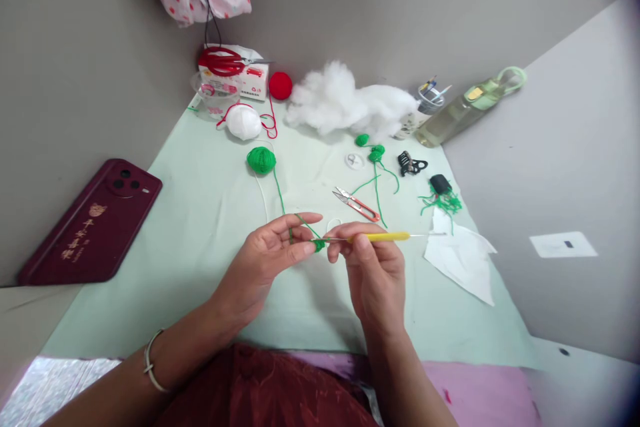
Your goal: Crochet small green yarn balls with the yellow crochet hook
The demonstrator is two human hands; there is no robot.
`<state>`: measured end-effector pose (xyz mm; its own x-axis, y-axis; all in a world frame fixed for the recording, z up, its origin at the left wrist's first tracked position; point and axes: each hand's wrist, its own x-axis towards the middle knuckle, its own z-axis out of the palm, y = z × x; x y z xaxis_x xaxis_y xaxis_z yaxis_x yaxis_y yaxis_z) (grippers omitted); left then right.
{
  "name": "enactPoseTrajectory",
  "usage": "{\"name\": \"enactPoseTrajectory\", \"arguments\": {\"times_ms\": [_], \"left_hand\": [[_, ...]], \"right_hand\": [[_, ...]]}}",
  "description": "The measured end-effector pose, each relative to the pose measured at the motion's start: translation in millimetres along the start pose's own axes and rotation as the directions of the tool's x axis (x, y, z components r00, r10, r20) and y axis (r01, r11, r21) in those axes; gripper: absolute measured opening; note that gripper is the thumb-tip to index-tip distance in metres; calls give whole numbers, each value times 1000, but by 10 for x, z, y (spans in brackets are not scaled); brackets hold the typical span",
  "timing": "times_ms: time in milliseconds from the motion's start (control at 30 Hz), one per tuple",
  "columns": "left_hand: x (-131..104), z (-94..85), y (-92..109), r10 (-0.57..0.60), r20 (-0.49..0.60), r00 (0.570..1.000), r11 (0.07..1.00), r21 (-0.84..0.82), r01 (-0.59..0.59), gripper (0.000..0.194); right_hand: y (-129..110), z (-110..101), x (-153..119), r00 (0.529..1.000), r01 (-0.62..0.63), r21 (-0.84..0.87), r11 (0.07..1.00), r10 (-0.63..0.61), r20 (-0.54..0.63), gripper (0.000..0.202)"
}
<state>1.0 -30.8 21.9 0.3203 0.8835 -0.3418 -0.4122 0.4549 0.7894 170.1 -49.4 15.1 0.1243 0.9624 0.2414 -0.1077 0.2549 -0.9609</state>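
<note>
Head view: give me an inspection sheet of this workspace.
Surface: pale green mat.
Job's things: crochet hook, small green piece, green yarn ball.
Clutter: snips, stuffing, red scissors, phone, bottle, paper.
Grippers: left hand pinches the piece and strand; right hand holds the hook.
Cables: black cord hanging at the wall.
Surroundings: grey walls.

Fuzzy green yarn (261,159), fluffy white stuffing (350,103), glossy maroon phone case (93,222).
</note>
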Motion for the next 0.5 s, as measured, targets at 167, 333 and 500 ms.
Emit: {"name": "enactPoseTrajectory", "arguments": {"times_ms": [167, 333, 500], "left_hand": [[-22, -30, 23, 38, -1, 999, 998, 40, -38, 30], [-40, -9, 23, 108, -35, 994, 984, 149, -102, 28], [-66, 14, 36, 159, -66, 985, 961, 239, -139, 29]], "right_hand": [[-72, -19, -39, 996, 86, -105, 991, -83, 33, 21], [-105, -15, -108, 954, 300, -370, 879, -270, 133, 25], [-92, 12, -133, 864, 503, -478, 720, -441, 244, 24]]}}
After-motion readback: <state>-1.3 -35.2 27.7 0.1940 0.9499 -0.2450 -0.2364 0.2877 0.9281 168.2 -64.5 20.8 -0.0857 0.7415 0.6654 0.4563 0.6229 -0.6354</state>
